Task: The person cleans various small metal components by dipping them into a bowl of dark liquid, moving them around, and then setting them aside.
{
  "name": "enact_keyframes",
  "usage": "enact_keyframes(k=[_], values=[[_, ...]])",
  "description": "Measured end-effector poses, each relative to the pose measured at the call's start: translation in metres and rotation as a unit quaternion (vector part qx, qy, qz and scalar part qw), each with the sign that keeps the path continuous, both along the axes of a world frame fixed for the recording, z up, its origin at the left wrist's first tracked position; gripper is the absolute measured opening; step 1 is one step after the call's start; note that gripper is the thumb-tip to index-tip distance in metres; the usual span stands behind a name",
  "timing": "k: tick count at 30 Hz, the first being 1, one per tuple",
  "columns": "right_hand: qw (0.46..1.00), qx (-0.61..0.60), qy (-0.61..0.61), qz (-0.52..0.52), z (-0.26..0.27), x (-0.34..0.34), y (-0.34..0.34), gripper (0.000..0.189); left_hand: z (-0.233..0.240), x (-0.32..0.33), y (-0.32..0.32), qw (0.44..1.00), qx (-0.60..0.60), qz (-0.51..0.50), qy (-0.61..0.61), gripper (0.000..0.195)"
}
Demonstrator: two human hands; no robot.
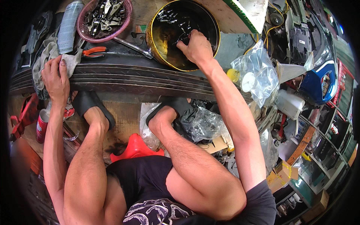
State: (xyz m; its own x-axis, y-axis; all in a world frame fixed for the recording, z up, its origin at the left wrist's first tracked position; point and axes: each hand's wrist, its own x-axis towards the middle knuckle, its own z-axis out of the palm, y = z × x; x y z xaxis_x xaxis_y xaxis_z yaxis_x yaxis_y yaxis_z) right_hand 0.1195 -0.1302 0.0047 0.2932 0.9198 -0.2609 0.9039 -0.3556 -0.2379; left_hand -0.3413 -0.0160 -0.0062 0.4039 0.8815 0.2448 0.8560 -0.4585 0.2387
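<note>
My right hand [197, 46] reaches down into a round yellow-rimmed tin [157, 53] with a dark, oily-looking inside. Its thumb and forefinger are apart, close to small shiny metal parts [184, 28]; the other fingertips are hidden, so whether it grips one is unclear. More small metal parts [167, 16] lie grouped at the far left inside the tin. At the left, my left hand [56, 78] rests on a grey rag [42, 60] draped over the bench's ridged black edge [135, 74], thumb apart from the fingers.
A pink plastic basket [129, 19] holds metal rocker arms. Beside it are a spray can [70, 26], orange-handled pliers [94, 51] and a wrench [133, 47]. Right of the tin lie a clear plastic bag [258, 70] and a white box [250, 14]. A red plastic stool [135, 149] is below.
</note>
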Motion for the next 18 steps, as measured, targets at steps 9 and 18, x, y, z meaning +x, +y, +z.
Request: enact_keyframes(k=[9,18], values=[[1.000,0.024,-0.006,0.013,-0.003,-0.005,0.000,0.053,-0.002,-0.001,-0.001,1.000,-0.006,0.009,0.006,0.030],[0.999,0.006,-0.006,0.049,-0.005,0.003,-0.001,0.054,-0.001,0.004,-0.001,0.999,0.034,-0.005,-0.018,0.025]])
